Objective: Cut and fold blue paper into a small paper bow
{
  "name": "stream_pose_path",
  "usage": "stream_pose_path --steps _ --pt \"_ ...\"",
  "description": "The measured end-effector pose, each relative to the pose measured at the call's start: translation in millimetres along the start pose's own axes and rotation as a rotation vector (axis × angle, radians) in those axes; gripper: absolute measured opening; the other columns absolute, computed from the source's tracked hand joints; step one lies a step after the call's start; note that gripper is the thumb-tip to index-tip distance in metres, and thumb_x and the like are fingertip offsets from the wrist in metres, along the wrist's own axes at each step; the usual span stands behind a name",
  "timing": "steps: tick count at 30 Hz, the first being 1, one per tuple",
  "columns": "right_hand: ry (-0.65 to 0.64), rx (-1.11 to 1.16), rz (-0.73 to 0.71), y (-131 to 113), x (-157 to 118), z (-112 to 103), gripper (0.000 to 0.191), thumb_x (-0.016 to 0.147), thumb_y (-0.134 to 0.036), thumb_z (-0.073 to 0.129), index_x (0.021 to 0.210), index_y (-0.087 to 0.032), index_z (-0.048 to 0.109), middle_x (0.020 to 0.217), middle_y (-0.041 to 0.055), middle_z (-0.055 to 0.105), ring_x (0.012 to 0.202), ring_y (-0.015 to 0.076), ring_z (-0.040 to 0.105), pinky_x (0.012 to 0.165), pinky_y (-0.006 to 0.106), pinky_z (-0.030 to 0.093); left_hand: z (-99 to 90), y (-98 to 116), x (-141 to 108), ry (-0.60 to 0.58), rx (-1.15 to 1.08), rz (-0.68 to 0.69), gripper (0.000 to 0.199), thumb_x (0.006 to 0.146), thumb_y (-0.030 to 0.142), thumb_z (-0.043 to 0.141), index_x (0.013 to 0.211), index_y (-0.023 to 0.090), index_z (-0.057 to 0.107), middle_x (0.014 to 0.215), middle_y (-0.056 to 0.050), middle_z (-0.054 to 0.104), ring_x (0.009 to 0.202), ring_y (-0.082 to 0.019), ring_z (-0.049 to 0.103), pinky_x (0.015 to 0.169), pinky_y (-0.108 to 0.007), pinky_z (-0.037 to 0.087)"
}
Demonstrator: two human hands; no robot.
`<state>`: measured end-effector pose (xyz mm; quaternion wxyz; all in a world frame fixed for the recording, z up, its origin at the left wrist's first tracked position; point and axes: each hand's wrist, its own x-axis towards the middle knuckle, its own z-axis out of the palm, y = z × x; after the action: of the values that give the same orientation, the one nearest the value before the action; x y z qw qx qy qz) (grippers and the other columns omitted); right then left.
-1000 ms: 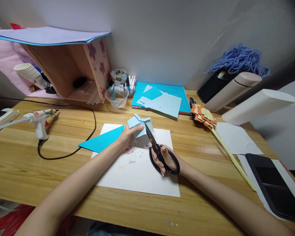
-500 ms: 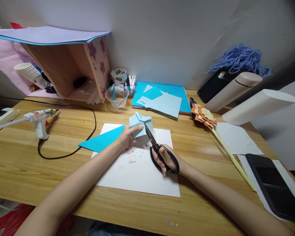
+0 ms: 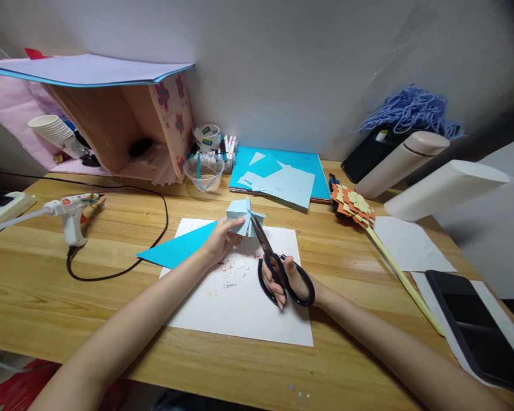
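Note:
A small light-blue paper piece with slits cut into it is pinched in my left hand, thumb on top. My right hand grips black-handled scissors, fingers through the loops. Their blade tips meet the paper near the middle, where the slits come together. Below both hands lies a white sheet with red, blue and dark marks. Beside my left wrist a bright-blue paper triangle partly overlaps that sheet.
A hot glue gun with its black cord lies at left. Behind stand a cardboard box, a clear plastic bowl and blue sheets with paper scraps. To the right are an orange-yellow paper flower, a bottle and a phone.
In my left hand the paper has turned, and another slit shows at its near edge. The scissors' handles have spread slightly wider. The camera view has tilted a little.

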<state>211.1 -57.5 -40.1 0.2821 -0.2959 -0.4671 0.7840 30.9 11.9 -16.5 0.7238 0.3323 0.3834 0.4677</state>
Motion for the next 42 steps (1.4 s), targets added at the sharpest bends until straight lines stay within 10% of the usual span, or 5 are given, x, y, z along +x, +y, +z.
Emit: stream_pose_path --steps 11,21,27,33,42 --pt "-0.126 0.225 -0.138 -5 5 -7 0.064 0.058 -0.081 0.048 0.068 -0.018 0.045 0.043 -0.0081 0.044 0.029 0.0060 0.040 0.030 0.022 0.045 -6.4 13 3 0.043 -0.083 -0.011 0.025 0.061 0.028 0.061 0.081 0.013 0.060 0.066 -0.002 0.061 0.052 -0.014 0.055 0.045 -0.024 0.039" --pt "0.702 0.059 -0.497 -22 14 -18 0.028 0.075 -0.035 0.063 0.061 -0.018 0.045 0.051 -0.0035 0.054 0.036 0.0074 0.046 0.036 0.021 0.044 -22.2 32 -3 -0.181 0.050 -0.353 0.020 0.051 0.025 0.056 0.064 0.011 0.062 0.060 -0.006 0.063 0.054 -0.017 0.055 0.055 -0.028 0.041" --pt "0.494 -0.091 -0.349 -18 13 -14 0.029 0.071 -0.033 0.069 0.069 -0.020 0.043 0.082 0.0027 0.067 0.040 0.0066 0.049 0.045 0.026 0.048 -5.5 13 -12 -0.409 0.211 -0.535 0.016 0.047 0.019 0.056 0.060 0.013 0.064 0.053 -0.004 0.060 0.048 -0.015 0.049 0.048 -0.026 0.034" --pt "0.357 -0.116 -0.343 -14 13 -13 0.031 0.070 -0.033 0.069 0.071 -0.020 0.041 0.063 -0.0043 0.058 0.039 0.0080 0.051 0.039 0.023 0.043 -1.2 9 -14 -0.540 0.268 -0.524 0.015 0.055 0.021 0.058 0.063 0.012 0.067 0.056 -0.004 0.061 0.049 -0.014 0.050 0.046 -0.024 0.032" --pt "0.661 0.087 -0.402 -22 15 -8 0.034 0.060 -0.030 0.076 0.068 -0.019 0.045 0.055 -0.0065 0.054 0.041 0.0082 0.052 0.043 0.023 0.047 -4.2 4 -1 -0.358 -0.044 -0.311 0.034 0.070 0.043 0.059 0.080 0.012 0.069 0.079 -0.012 0.070 0.073 -0.022 0.063 0.071 -0.032 0.045"
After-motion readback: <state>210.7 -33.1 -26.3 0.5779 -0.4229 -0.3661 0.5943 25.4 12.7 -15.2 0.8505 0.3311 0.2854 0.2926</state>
